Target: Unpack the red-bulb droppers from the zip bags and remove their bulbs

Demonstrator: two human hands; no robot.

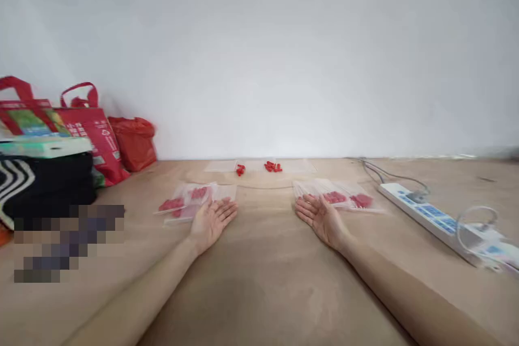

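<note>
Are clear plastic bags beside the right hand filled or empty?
Not empty: small red pieces show through the clear plastic bags. How full each is, I cannot tell.

Left hand [213, 223] and right hand [326, 221], both bare, with slim, equally bare forearms [152, 292].

Left hand [213, 223], right hand [324, 220] held open, palms up | clear bags [221, 192] of red pieces [172, 204] laid near both | loose red pieces [271, 166] grouped by the wall [259, 65]

Small pieces [270, 166] red; surface [263, 259] tan; wall [263, 65] whitish; power strip [436, 221] white-blue; fabric [57, 181] black, white-striped.
</note>
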